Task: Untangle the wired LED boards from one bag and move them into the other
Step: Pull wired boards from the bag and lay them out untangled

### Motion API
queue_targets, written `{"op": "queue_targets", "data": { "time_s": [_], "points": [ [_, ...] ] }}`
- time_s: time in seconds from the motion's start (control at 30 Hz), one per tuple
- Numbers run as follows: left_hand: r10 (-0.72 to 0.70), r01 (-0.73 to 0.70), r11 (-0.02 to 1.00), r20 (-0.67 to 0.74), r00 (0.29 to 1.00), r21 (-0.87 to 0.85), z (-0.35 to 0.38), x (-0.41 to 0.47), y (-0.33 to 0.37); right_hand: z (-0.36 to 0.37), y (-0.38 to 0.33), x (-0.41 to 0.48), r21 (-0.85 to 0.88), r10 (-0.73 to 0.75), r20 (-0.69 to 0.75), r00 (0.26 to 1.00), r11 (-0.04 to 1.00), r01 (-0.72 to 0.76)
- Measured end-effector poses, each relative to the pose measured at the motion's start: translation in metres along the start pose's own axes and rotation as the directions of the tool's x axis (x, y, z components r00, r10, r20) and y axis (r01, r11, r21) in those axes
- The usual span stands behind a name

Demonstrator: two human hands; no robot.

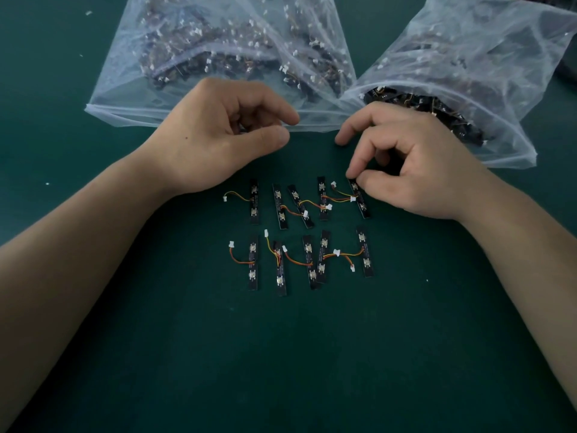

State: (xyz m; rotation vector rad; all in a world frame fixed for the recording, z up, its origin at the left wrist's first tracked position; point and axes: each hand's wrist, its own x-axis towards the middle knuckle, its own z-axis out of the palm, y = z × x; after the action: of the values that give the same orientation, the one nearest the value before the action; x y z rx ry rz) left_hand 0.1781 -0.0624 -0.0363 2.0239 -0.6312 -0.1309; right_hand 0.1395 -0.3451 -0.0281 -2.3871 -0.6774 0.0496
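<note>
Several black LED boards with orange-yellow wires and white plugs lie in two rows on the green table. My right hand pinches the far end of the rightmost upper-row LED board between thumb and finger. My left hand hovers above the upper row with fingers curled and holds nothing that I can see. Two clear plastic bags lie beyond the hands: the left bag and the right bag, both full of tangled boards. The right bag's mouth faces my right hand.
A lower-row board lies at the left end, another lower-row board at the right end. Small white specks dot the table. A dark object sits at the right edge behind the right bag.
</note>
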Motion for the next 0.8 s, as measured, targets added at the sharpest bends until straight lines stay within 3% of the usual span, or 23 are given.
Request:
{"op": "queue_targets", "data": {
  "time_s": [0.3, 0.5, 0.8],
  "points": [
    [0.003, -0.003, 1.000, -0.003, 1.000, 0.022, 0.0000, -0.0002, -0.0012, 0.0008, -0.0011, 0.0004, -0.008, -0.009, -0.003, 1.000, 1.000, 0.009],
    [0.004, -0.004, 1.000, -0.004, 1.000, 0.029, -0.0002, -0.0006, -0.0014, -0.0005, -0.0023, -0.0007, 0.171, 0.031, -0.037, 0.999, 0.985, -0.024],
    [0.003, -0.003, 0.999, -0.004, 1.000, 0.043, -0.0005, -0.0011, -0.0005, 0.0036, -0.0053, 0.0014, 0.047, 0.040, -0.062, 0.997, 0.998, -0.037]
  ]
}}
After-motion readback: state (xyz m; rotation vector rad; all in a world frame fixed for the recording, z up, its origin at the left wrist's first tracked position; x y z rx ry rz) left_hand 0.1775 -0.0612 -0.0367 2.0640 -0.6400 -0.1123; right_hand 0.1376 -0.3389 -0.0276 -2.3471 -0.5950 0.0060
